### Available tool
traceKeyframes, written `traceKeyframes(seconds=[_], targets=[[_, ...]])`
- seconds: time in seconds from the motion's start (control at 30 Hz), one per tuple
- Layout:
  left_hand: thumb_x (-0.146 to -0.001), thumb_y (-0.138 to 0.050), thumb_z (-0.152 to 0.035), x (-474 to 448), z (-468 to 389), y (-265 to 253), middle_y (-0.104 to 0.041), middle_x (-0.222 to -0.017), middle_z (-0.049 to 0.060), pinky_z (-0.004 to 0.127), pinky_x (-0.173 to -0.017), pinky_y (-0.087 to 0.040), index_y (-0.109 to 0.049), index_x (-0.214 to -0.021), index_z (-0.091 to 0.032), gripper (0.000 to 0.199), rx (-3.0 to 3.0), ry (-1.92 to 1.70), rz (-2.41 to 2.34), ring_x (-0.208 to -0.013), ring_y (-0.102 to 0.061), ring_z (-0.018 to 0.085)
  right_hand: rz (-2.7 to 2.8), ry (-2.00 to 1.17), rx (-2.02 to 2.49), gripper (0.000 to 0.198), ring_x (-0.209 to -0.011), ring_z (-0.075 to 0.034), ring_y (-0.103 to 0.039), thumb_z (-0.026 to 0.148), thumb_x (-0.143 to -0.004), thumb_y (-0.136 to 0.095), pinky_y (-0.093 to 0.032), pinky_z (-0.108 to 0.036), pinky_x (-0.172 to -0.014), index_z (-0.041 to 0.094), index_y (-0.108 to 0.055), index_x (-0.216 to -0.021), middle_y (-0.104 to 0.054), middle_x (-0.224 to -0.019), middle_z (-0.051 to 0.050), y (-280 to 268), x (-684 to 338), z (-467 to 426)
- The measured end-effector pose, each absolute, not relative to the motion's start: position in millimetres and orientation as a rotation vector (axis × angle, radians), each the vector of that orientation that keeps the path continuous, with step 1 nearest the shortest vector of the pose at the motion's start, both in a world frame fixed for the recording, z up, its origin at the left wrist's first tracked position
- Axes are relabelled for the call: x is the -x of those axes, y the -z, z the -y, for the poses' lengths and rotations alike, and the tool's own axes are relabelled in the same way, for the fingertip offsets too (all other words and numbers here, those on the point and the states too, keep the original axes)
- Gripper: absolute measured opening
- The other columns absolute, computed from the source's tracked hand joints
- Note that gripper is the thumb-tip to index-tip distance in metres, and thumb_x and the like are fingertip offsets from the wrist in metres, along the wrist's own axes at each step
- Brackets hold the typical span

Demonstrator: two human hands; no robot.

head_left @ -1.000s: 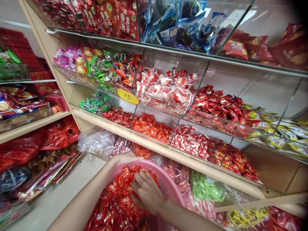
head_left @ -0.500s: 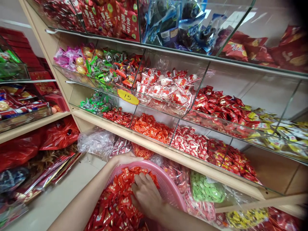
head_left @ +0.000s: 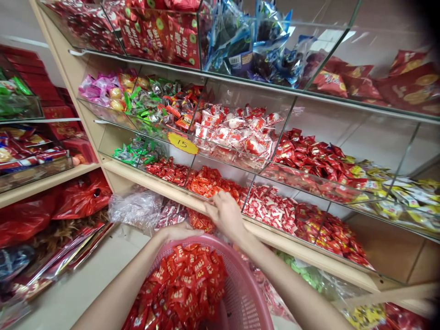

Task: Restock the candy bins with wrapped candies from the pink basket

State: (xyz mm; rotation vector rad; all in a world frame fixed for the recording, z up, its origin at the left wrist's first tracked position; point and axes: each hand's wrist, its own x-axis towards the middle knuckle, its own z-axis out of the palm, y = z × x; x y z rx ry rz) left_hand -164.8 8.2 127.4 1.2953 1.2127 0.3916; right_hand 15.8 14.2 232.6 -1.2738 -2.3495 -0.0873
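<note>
A pink plastic basket (head_left: 240, 270) stands low in front of me, heaped with small red-wrapped candies (head_left: 189, 279) marked in gold. My left hand (head_left: 180, 230) is closed on its far rim, its fingertips out of sight. Over the front edge of the lowest shelf is my right hand (head_left: 225, 211), fingers loosely bent and slightly apart, with no candy visible in it. It is in front of a bin of orange-red candies (head_left: 209, 179), partly covering them.
Clear dividers (head_left: 249, 190) split the shelves into bins of wrapped sweets. A yellow price tag (head_left: 183, 143) reads 15. Beneath the wooden shelf edge (head_left: 137, 176) lie clear plastic bags (head_left: 137, 211) and bagged candies. Red bags (head_left: 82, 195) lie on the left.
My right hand has left the candies in the basket and moved up and forward to the lowest shelf bin. My left hand stays on the rim.
</note>
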Motion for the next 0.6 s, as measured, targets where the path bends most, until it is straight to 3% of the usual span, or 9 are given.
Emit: traceKeyframes(seconds=[0.23,0.4,0.6], targets=[[-0.058,-0.061,-0.067,169,-10,-120,-0.064,-0.064,0.007,0.022,-0.05,-0.039,-0.068,-0.07,-0.009,0.06,-1.285,-0.371,-1.246,-0.054,-0.052,0.013,2.225,-0.018,1.877,0.031,-0.09,-0.024,-0.059,0.044,-0.082,-0.053,-0.042,-0.03,-0.07,0.016,-0.066,-0.086,-0.065,-0.092,-0.013,-227,-12,-89],[-0.06,-0.06,-0.066,169,-11,-117,-0.063,-0.063,0.007,0.023,-0.051,-0.039,-0.068,-0.071,-0.008,0.06,-1.287,-0.374,-1.248,-0.054,-0.052,0.013,2.197,-0.045,1.958,0.039,-0.096,-0.028,-0.06,0.049,-0.077,-0.058,-0.045,-0.032,-0.071,0.014,-0.067,-0.091,-0.066,-0.096,-0.017,-219,-3,-97],[-0.058,-0.064,-0.064,169,-10,-117,-0.057,-0.055,0.004,0.021,-0.046,-0.034,-0.064,-0.062,-0.008,0.055,-1.288,-0.38,-1.269,-0.049,-0.045,0.01,2.193,-0.099,1.973,0.036,-0.089,-0.027,-0.063,0.045,-0.075,-0.06,-0.046,-0.032,-0.069,0.013,-0.067,-0.09,-0.067,-0.094,-0.015,-217,-11,-95]])
